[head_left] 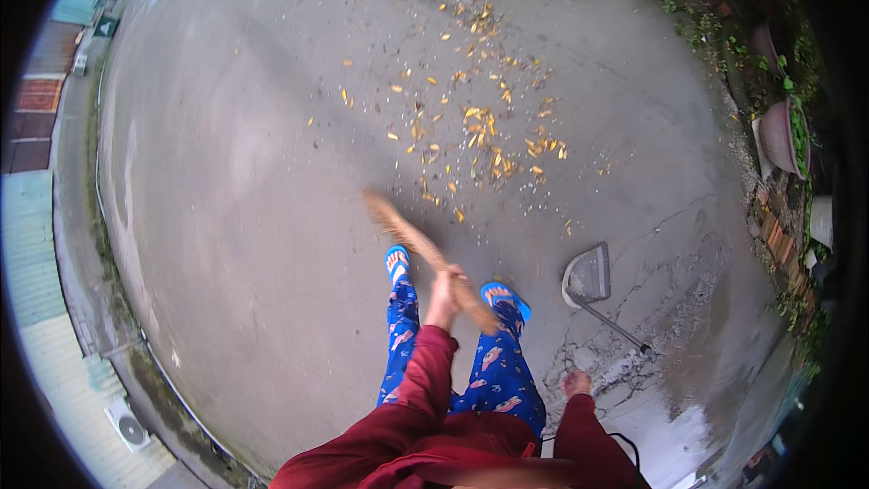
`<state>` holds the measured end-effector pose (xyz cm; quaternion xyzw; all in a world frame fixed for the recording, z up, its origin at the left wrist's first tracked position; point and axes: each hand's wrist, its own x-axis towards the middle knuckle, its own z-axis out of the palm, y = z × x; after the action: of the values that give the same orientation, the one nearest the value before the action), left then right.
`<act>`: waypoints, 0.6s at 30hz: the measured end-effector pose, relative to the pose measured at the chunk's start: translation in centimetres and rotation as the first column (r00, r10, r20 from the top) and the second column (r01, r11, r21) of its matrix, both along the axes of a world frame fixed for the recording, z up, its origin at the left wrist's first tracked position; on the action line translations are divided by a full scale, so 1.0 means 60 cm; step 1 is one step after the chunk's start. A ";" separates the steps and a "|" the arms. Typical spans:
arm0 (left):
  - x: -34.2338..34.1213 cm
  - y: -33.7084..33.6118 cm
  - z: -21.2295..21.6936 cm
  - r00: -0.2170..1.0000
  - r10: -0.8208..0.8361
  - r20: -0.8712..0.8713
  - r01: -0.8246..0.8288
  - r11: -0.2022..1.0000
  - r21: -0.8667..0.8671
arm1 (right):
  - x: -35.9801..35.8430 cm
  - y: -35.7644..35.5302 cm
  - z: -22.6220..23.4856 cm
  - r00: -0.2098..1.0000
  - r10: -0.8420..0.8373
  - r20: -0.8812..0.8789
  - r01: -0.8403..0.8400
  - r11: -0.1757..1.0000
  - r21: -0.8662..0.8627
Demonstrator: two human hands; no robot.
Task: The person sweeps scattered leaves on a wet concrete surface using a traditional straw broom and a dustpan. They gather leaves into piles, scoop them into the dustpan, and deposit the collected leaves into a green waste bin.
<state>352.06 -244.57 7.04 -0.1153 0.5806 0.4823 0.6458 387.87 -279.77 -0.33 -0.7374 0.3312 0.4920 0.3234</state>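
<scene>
My left hand (444, 287) is closed around a brown broom (407, 234), which is blurred and slants from the upper left down past my right foot. My right hand (577, 385) hangs at my side with its fingers curled and nothing visible in it. A grey dustpan (588, 275) with a long thin handle stands on the concrete just beyond that hand, apart from it. Yellow fallen leaves (480, 131) lie scattered ahead of the broom. I wear a dark red sleeve, blue patterned trousers and blue sandals (396, 262).
The ground is wet grey concrete (244, 172), cracked near the dustpan. Bricks, pots (780, 134) and weeds line the right edge. A low kerb and rooftops with an air-conditioner unit (127, 424) curve along the left.
</scene>
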 end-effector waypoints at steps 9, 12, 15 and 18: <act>-0.093 0.248 0.031 0.806 -0.241 0.540 0.235 0.968 0.081 | -0.486 0.484 0.163 0.971 0.238 -0.001 -0.197 0.805 0.559; -0.206 0.233 0.073 0.738 -0.460 0.494 0.514 0.857 0.030 | -0.642 0.563 0.296 0.816 0.383 -0.433 0.052 0.697 0.715; -0.271 0.182 0.108 0.543 -0.830 0.130 0.824 0.556 0.111 | -0.763 0.547 0.362 0.832 0.284 -0.477 0.115 0.752 0.649; -0.287 0.115 0.132 0.243 -0.969 0.043 0.970 0.243 -0.002 | -0.852 0.494 0.383 0.966 0.142 -0.217 -0.018 0.870 0.492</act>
<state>334.84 -237.69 14.96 0.2494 0.5246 -0.0269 0.8135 336.75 -250.10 22.64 -0.5788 0.2033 0.6599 0.4338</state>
